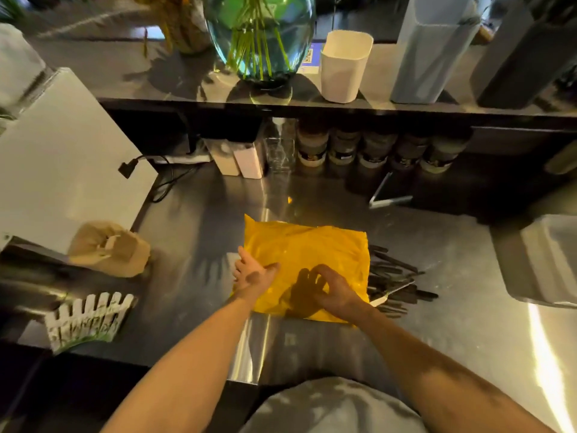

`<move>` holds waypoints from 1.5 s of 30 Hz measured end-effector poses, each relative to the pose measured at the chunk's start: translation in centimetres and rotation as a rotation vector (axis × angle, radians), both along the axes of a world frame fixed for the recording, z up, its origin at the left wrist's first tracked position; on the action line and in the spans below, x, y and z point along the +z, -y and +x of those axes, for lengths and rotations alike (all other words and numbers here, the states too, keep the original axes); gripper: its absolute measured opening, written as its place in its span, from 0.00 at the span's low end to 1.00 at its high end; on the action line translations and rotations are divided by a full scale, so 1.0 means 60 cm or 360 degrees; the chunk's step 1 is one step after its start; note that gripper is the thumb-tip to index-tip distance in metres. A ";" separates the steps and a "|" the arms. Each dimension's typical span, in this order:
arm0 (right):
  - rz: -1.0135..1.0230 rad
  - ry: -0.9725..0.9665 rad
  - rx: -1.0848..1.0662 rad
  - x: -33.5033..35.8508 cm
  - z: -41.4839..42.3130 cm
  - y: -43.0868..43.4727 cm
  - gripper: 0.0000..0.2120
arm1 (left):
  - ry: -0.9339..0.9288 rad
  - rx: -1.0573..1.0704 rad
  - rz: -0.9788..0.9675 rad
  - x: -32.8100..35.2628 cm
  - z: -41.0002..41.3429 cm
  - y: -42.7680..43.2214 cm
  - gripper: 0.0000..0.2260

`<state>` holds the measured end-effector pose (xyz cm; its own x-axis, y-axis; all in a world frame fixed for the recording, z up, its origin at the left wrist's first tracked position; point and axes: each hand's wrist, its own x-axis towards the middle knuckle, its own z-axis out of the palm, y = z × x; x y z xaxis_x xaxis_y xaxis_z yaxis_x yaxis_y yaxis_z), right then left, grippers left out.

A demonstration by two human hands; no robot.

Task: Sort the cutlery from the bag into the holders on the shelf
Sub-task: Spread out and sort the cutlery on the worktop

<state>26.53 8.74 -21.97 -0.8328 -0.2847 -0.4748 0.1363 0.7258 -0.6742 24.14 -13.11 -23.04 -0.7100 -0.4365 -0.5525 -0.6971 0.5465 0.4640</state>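
Bare forearms [193, 354], grey shirt [331, 410] — shadow-dappled

Reflective stainless steel worktop [193, 220], dark jars [374, 148] along its shadowed back, warm glare streak [543, 354] at right

1. The flat yellow plastic bag [312, 248] lies on the shiny steel counter [443, 314].
2. The heap of dark cutlery [396, 282] lies just right of it.
3. Behind, the white square plastic holder [343, 70] stands on the black shelf [187, 85], right of the round glass vase [262, 35].
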 end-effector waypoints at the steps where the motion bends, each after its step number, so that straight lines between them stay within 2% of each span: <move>1: 0.0029 0.0001 0.0007 -0.001 -0.002 0.003 0.25 | -0.0017 0.0002 -0.0050 -0.003 -0.004 -0.003 0.48; 5: 0.0100 0.0095 0.0000 -0.004 -0.004 0.001 0.27 | -0.0102 0.0125 -0.0192 -0.010 -0.019 0.010 0.19; 10: 0.0130 0.0161 -0.0079 -0.005 0.009 0.006 0.30 | -0.0276 0.0226 0.0106 -0.009 -0.027 0.048 0.04; 13: 0.0104 0.0164 -0.0113 -0.013 0.017 0.008 0.31 | -0.0384 0.0360 0.0227 0.012 -0.024 0.036 0.05; 16: 0.0065 0.0184 -0.0086 -0.016 0.017 0.008 0.30 | -0.0426 0.0362 0.0208 0.031 -0.015 0.018 0.06; 20: 0.0076 0.0124 -0.0009 -0.011 0.015 0.009 0.40 | -0.0573 0.0502 0.0301 0.056 -0.013 -0.004 0.09; 22: 0.0060 0.0133 0.0019 -0.002 0.017 0.012 0.40 | -0.0611 0.0503 0.0334 0.068 -0.012 -0.011 0.08; 25: 0.0065 0.0088 0.0069 -0.006 0.016 0.013 0.39 | -0.0566 0.0387 0.0426 0.078 -0.006 -0.012 0.19; 27: 0.0064 0.0034 0.0084 -0.008 0.017 0.014 0.38 | -0.0517 0.0202 0.0325 0.072 -0.005 -0.010 0.17; 30: 0.0061 -0.0013 0.0109 -0.007 0.017 0.014 0.38 | -0.0578 -0.0006 0.0080 0.059 -0.009 -0.007 0.09; 35: 0.0256 -0.0052 0.0053 -0.019 0.012 0.003 0.37 | -0.0700 0.0103 -0.0041 0.055 -0.011 0.002 0.12; 39: 0.0386 -0.0018 0.0058 -0.022 0.006 -0.007 0.37 | -0.0715 0.0041 -0.0221 0.056 -0.014 -0.006 0.16; 45: 0.0328 -0.0148 -0.0015 -0.027 -0.003 0.003 0.28 | -0.0842 0.0163 -0.0125 0.065 -0.016 -0.016 0.16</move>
